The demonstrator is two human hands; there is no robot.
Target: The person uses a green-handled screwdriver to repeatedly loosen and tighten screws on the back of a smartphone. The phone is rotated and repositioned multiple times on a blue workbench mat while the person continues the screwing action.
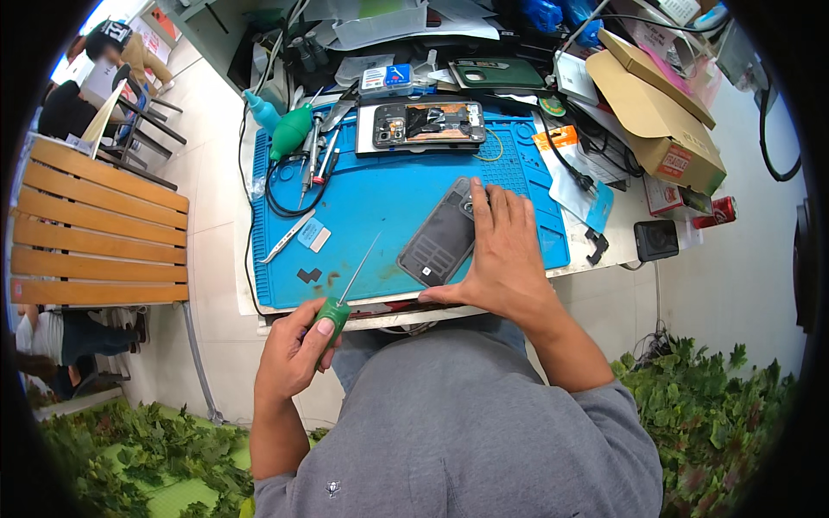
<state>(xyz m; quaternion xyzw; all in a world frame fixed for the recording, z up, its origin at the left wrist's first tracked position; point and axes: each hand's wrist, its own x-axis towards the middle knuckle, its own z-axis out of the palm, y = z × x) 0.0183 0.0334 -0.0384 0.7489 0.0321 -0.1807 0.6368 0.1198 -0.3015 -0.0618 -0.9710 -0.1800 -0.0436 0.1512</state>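
Note:
My left hand [298, 345] grips the green handle [332, 319] of a tool with a long, thin metal tip [363, 262], which angles up over the blue work mat [354, 198]. My right hand [501, 250] spans a dark grey phone back panel [432, 231] on the mat, fingers over its top end and thumb down by its lower edge, hiding part of its right side. An opened phone [429, 123] with its internals showing lies on a holder at the back. Small black pieces [308, 275], white tweezers [281, 243] and a blue-white block [313, 233] lie left of the tool.
A green air blower [291, 132], hand tools and cable crowd the mat's left. Boxes [648, 112], packets, cords and a black device [655, 240] line the right. A slatted wooden bench [99, 243] stands left; other people sit or stand beyond it [112, 47].

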